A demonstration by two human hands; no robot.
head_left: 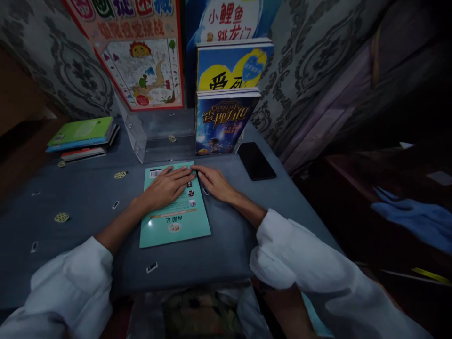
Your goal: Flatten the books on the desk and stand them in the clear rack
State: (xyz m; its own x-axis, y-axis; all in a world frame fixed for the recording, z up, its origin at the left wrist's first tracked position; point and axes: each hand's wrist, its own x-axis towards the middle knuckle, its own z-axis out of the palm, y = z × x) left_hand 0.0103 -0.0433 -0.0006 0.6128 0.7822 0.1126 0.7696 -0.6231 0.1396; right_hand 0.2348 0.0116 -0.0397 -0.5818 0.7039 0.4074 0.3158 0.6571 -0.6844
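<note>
A teal book [176,235] lies on the grey-blue tablecloth, its barcode at the far left corner and its printed title upside down to me. My left hand [169,187] rests flat across the upper part of this cover, fingers stretched toward the far right corner. At that same corner, my right hand [214,182] touches the book's edge with its fingertips; the fingers are extended and the palm is off the book, over the cloth. Part of the cover's print is hidden under my left hand.
Beyond the book, a clear plastic rack [143,146] holds upright books, including a dark blue book [222,127] and a red-bordered book [141,75]. A black phone [256,161] lies to the right. Several books form a stack [83,134] at left. A blue cloth [416,216] is far right.
</note>
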